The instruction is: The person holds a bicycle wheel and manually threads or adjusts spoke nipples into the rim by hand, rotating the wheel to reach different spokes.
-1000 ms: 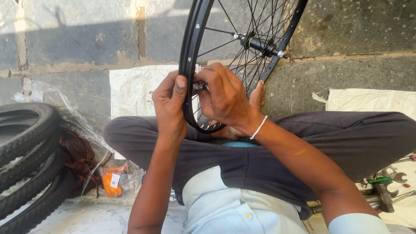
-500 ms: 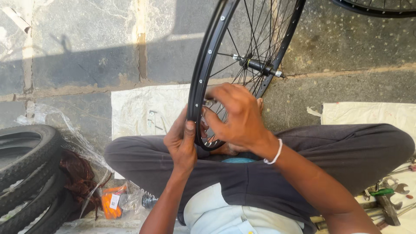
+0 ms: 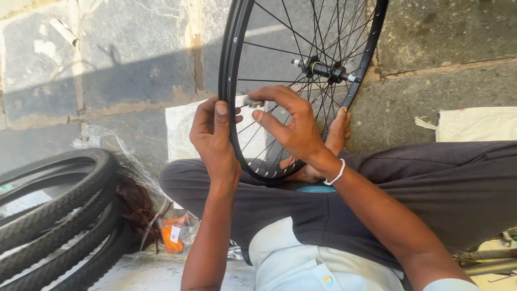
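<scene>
Tyres point(image 3: 59, 215) lie stacked near the person's knee, then the left hand point(image 3: 215, 140) clasps the black wheel rim point(image 3: 230, 81) from outside, while the right hand point(image 3: 291, 126) pinches a small metal tool point(image 3: 253, 102) just inside the rim, among the spokes point(image 3: 301, 43).

Glossy black metal rim point(image 3: 230, 81) (thin wire spokes), matt knobbly rubber tyres point(image 3: 59, 215), rough stone floor point(image 3: 458, 81).

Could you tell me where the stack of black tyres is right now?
In the head view, the black tyres lie at the lower left, beside the person's left knee, next to crumpled clear plastic.
</scene>
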